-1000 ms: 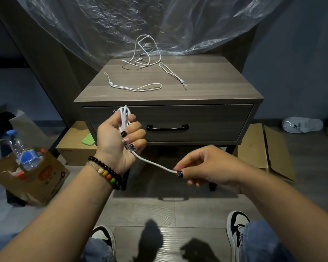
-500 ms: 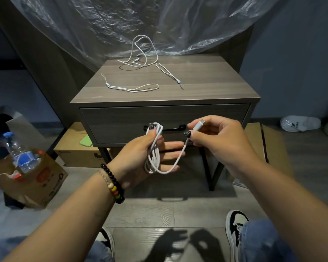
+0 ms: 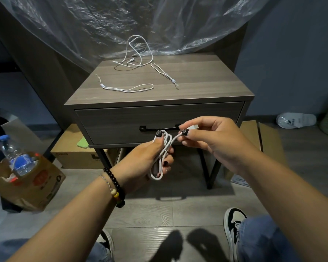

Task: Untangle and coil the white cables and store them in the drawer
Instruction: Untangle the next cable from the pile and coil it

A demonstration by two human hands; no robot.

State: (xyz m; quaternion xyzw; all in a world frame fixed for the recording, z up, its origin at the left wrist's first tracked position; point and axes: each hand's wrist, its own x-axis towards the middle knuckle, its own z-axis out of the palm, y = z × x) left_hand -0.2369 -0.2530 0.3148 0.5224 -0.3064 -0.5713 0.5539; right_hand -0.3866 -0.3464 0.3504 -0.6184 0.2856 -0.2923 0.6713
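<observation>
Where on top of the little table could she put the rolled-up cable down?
The nightstand top is bare on its right side and along the front edge. The back left is crowded: a tangled cable and two cords.

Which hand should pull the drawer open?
Right hand, probably. It pinches only the plug, right beside the handle; the left hand grips the whole coil.

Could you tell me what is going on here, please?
A person is coiling a white cable. The left hand holds the loops while the right hand pinches its connector end. Three more white cords lie loose on the nightstand, whose drawer is shut.
</observation>
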